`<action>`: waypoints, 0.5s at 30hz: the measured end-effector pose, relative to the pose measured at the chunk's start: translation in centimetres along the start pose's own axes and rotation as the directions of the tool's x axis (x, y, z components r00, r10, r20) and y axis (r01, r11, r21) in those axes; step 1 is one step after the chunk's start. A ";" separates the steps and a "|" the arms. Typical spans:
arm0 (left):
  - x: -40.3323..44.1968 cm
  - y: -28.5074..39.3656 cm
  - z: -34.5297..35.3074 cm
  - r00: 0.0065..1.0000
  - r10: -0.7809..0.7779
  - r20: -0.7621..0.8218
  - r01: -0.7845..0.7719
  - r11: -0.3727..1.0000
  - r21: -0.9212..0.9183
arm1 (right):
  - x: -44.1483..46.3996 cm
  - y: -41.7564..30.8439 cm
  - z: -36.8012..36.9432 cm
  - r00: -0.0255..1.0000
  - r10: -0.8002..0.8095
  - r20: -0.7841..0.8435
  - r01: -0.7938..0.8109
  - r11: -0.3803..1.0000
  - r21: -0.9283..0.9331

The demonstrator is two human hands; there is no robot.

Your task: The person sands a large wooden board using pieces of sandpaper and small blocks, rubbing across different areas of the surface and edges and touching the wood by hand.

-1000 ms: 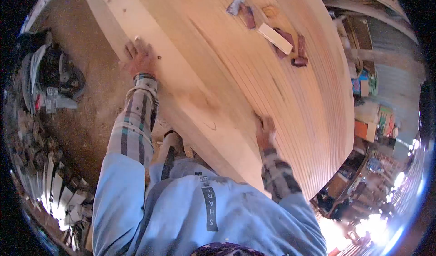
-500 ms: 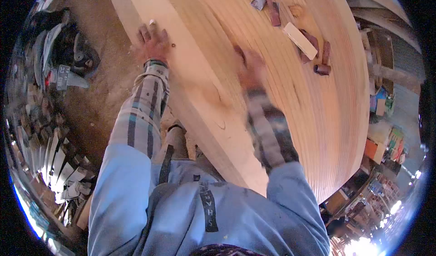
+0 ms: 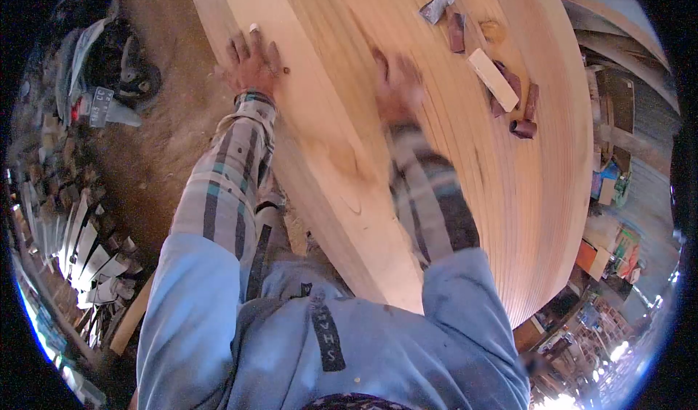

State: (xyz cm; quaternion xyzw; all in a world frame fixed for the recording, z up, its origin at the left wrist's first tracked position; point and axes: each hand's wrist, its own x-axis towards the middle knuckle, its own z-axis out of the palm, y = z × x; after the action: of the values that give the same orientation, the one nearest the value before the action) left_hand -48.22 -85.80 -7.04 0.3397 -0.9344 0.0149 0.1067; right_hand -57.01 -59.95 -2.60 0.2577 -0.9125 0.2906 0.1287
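- From where I stand, the left hand (image 3: pixel 252 74) lies on the wooden slab (image 3: pixel 509 214) near its left edge, fingers spread and gripping nothing that I can see; a white bit shows at one fingertip.
- The right hand (image 3: pixel 400 94) is over the middle of the slab, too blurred for me to tell whether its fingers are curled round something or lying flat.
- The slab itself stretches out in front of the person, under both hands.
- Between the person's arms, a curved mark (image 3: pixel 354 205) shows on the slab, and a dark spot (image 3: pixel 286 70) sits just beside the left hand.
- On the slab's far right part lie a pale block (image 3: pixel 494 79), a brown strip (image 3: pixel 456 33), a rolled brown piece (image 3: pixel 523 128) and a crumpled grey piece (image 3: pixel 437 7).
- As I judge it, the slab is already one broad, fairly smooth piece, with its marks not yet gone; how much work is left, I can't say.
- Left of the slab is brown ground (image 3: pixel 160 163), with wood offcuts (image 3: pixel 91 254) heaped beyond.
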 end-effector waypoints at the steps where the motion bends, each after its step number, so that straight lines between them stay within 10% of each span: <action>1: -0.1 0.1 -0.3 0.999 -0.006 0.045 0.007 0.999 -0.035 | 2.4 -0.9 1.2 1.000 -0.016 0.008 0.016 0.997 -0.070; 5: -0.1 -0.9 2.3 0.991 0.116 0.059 -0.127 0.966 0.227 | -1.1 0.6 -0.7 0.995 0.031 0.100 -0.014 0.987 -0.160; 11: 0.4 -1.2 4.2 0.996 0.048 0.075 -0.057 0.991 0.122 | -22.2 3.7 -17.8 0.933 0.229 0.276 -0.182 0.966 -0.186; 15: -0.2 -0.4 1.3 1.000 -0.002 0.012 0.002 1.000 0.001 | -20.4 3.3 -15.7 0.895 0.307 0.323 -0.209 0.929 -0.304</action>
State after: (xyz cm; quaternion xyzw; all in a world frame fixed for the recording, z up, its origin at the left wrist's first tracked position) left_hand -48.05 -86.12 -8.36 0.3407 -0.9346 0.0132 0.1012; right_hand -40.48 -40.15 0.56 0.1633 -0.9768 0.1292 -0.0503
